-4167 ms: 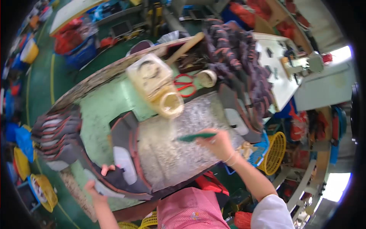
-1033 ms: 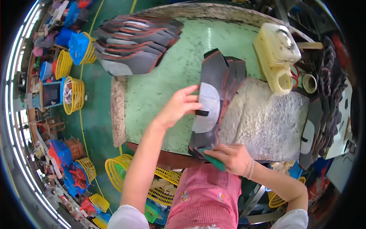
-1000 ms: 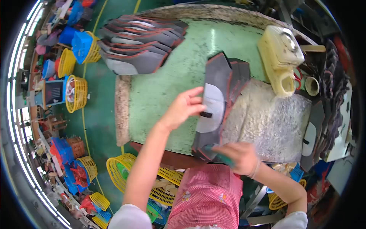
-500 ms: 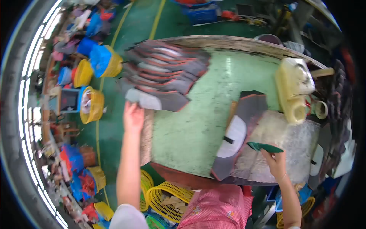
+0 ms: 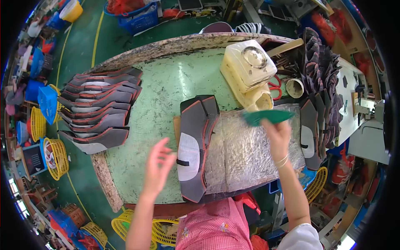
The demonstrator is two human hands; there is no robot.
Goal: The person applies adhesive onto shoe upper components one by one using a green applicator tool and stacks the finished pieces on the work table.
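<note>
My left hand (image 5: pixel 160 164) is open and holds nothing, its fingers spread just left of the grey shoe-upper-like pieces (image 5: pixel 193 118) on the table. Those pieces overlap and have orange edges, a light grey panel and a black tab. In my right hand (image 5: pixel 278 139) is a thin green blade-like piece (image 5: pixel 268 118), pinched between thumb and fingers. It is just in front of the mouth of a cream plastic container (image 5: pixel 243 68) lying on its side, over a shiny film-covered board (image 5: pixel 246 154). Whether the green piece touches the container, I cannot tell.
A fanned row of similar grey pieces (image 5: pixel 102 100) lies at the table's left. More pieces (image 5: pixel 310 125) stand at the right, near a dark pile (image 5: pixel 321 66). Red-handled scissors (image 5: pixel 275 85) and a tape roll (image 5: pixel 295 88) lie beside the container. Yellow baskets (image 5: pixel 164 233) stand below.
The view has swung right. My left hand has left the row of grey pieces and moved toward the middle ones. My right hand has carried the green piece forward to the container's mouth.
</note>
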